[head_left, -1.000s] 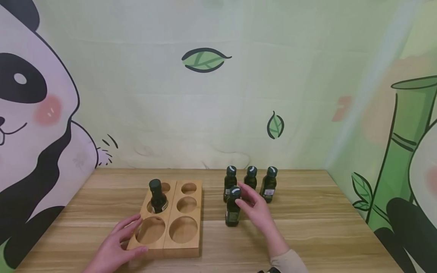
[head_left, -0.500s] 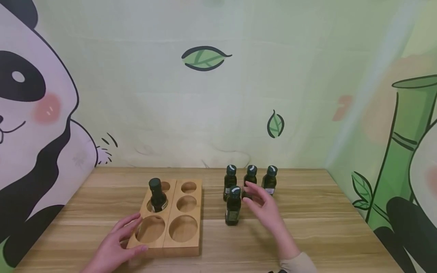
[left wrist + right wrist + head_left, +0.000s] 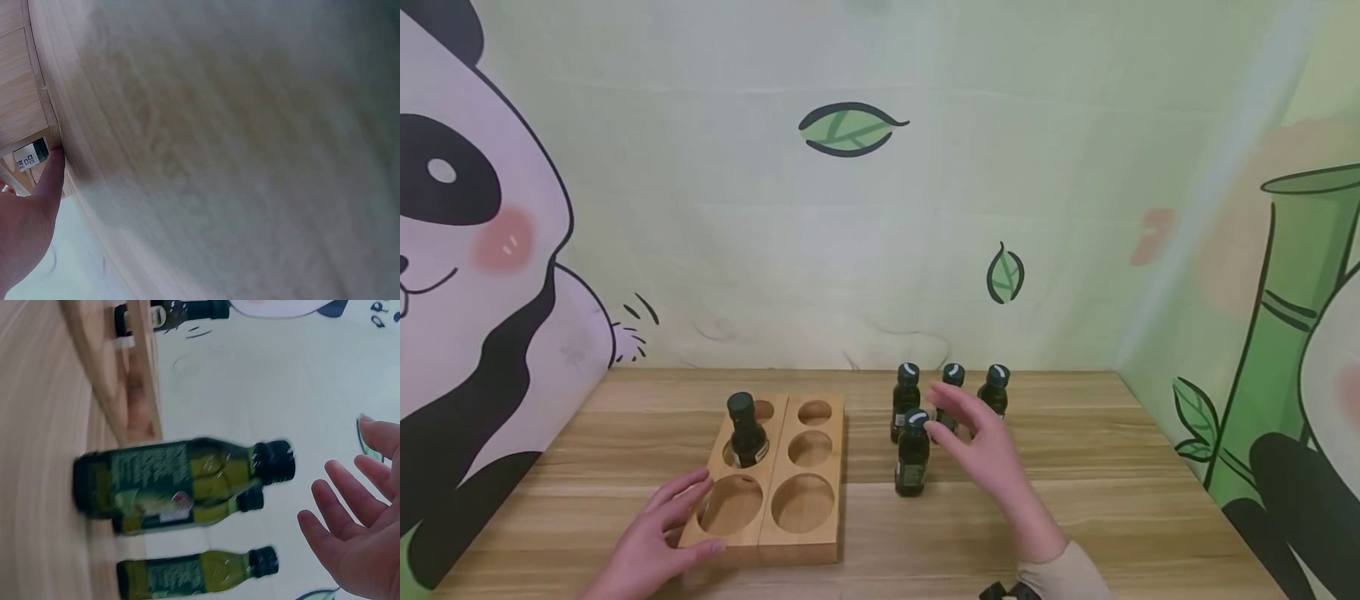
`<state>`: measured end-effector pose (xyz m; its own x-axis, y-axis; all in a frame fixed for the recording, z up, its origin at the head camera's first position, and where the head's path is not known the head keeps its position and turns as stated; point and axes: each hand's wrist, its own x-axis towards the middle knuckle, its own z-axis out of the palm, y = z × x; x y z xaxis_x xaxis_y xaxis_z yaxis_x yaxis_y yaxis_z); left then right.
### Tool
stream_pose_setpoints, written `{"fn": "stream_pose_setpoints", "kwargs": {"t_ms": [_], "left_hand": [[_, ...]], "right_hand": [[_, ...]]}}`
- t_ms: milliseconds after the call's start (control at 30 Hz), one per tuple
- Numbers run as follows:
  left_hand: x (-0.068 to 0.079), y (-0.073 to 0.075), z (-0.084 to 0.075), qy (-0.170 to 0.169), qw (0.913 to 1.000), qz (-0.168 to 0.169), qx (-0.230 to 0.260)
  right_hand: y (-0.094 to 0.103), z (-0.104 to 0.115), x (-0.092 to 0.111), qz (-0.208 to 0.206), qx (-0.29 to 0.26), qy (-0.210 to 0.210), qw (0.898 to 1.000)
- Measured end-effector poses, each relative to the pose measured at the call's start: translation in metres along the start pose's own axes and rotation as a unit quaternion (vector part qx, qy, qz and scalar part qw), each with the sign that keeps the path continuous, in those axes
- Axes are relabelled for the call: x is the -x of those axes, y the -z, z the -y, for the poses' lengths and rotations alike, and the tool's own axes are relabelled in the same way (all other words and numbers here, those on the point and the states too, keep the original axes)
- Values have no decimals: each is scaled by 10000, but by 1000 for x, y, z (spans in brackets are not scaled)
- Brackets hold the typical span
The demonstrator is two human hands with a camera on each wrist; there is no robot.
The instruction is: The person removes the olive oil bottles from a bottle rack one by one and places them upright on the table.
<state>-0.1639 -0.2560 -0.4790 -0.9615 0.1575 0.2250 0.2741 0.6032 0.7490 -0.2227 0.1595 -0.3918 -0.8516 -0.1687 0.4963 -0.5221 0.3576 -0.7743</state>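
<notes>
In the head view my left hand (image 3: 651, 537) holds the front left corner of a wooden rack (image 3: 801, 554), its thumb at the front edge and its fingers along the left side. A dark green glass bottle (image 3: 747, 437) stands tilted in the rack's middle left hole. My right hand (image 3: 977, 437) hovers beside a similar capped bottle (image 3: 912, 462) on the table, fingers spread and holding nothing. In the right wrist view this bottle (image 3: 156, 478) shows a green label, and the fingers are apart from it. Farther bottles are partly hidden behind the hand.
Behind the front bottle stand a left bottle (image 3: 907, 400), a middle bottle (image 3: 953, 375) and a right bottle (image 3: 997, 383). The wooden table (image 3: 1120, 500) ends at a printed cloth backdrop (image 3: 737, 250). The rack's other holes, large and small, hold nothing.
My right hand has let go of the front bottle's cap and drawn away to the right, then risen slightly. The bottles stand where they were; the left hand has not moved.
</notes>
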Motion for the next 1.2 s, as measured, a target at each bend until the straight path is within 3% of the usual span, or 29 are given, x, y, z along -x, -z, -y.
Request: {"fn": "stream_pose_setpoints", "kwargs": {"t_ms": [233,633,933,1200], "left_hand": [[-1,0,1,49,10000,5,80],[-1,-1,4,36,9997,35,225],[0,-1,3,351,9985,92,418],[-1,-1,1,247,9992,73,300]], "right_hand": [[-12,19,-8,390,-66,235,9989],[-46,34,-16,803,-102,749,9939],[-79,42,-17,1142,-156,369,9926],[-105,45,-17,1442,-200,515,9880]]}}
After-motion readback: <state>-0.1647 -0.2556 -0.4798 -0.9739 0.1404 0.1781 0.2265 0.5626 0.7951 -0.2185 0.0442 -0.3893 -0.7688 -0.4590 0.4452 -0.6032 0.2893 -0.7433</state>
